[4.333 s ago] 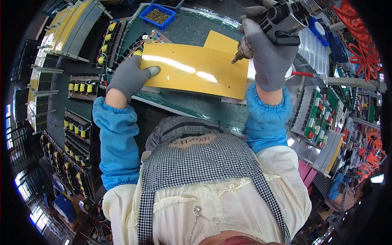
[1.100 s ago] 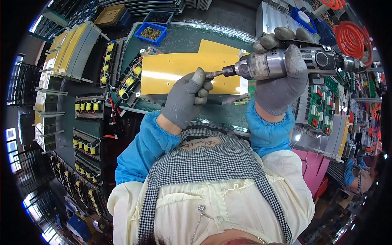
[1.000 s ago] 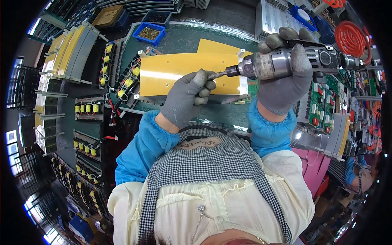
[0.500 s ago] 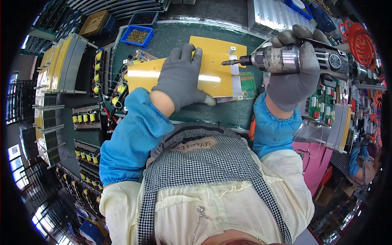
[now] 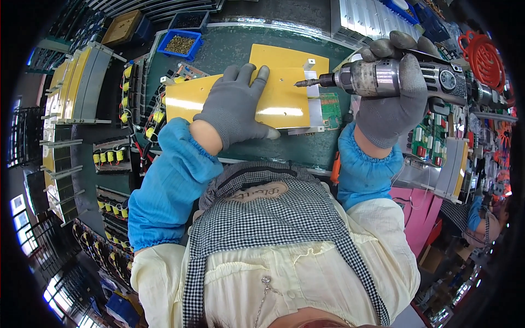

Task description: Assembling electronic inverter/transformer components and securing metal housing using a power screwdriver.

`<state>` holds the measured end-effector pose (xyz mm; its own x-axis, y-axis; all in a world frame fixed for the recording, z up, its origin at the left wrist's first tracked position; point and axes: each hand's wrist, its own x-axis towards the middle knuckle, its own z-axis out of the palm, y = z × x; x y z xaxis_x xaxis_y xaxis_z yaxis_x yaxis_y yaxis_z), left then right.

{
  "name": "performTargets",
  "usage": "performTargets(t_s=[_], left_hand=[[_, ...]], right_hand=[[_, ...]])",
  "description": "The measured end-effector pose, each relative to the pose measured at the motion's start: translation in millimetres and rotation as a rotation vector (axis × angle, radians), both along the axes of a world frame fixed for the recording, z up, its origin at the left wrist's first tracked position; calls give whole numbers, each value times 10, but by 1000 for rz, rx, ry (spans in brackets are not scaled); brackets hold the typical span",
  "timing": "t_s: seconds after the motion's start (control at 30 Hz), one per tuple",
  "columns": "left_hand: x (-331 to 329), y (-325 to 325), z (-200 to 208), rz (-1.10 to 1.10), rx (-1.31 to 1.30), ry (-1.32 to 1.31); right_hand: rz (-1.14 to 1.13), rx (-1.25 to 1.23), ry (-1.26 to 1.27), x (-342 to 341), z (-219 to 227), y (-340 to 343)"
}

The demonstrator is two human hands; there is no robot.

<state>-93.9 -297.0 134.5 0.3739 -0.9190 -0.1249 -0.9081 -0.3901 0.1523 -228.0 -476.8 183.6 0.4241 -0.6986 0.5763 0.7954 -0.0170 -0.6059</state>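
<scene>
My left hand (image 5: 234, 104), in a grey glove, lies flat with fingers spread on a yellow panel (image 5: 287, 98) with small holes in it. In my right hand (image 5: 391, 112), also gloved, is a power screwdriver (image 5: 377, 79); the fingers wrap round its metal body. Its bit (image 5: 307, 83) points left, over the panel's right end; whether the tip touches the panel I cannot tell. Another yellow plate (image 5: 290, 53) shows behind the panel. A green circuit board (image 5: 330, 109) sticks out at the right, and small metal brackets (image 5: 310, 63) stand at the panel's edges.
A blue bin (image 5: 180, 45) of small brass-coloured fasteners stands at the back left of the green bench (image 5: 235, 41). Boards with yellow components (image 5: 111, 157) line the left side. An orange-handled tool (image 5: 336, 167) lies near the front edge. A coiled red hose (image 5: 483, 59) hangs at right.
The yellow panel and my left hand on it have shifted slightly left. My right hand and the power screwdriver have barely moved.
</scene>
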Motion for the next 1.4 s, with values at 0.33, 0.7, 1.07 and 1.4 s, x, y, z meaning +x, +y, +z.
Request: performTargets(t_s=[0.33,0.7,1.07,1.4], left_hand=[[9,16,-77,-77,-25,-10],[41,76,-186,-147,-143,-73],[-23,176,-285,-245,-249,-57],[-29,222,-244,-228,-194,-58]], right_hand=[[-11,20,-10,-25,22,42],[-34,-14,94,-98,15,208],[138,-119,164,-13,-118,407],[91,-282,397,91,-12,587]])
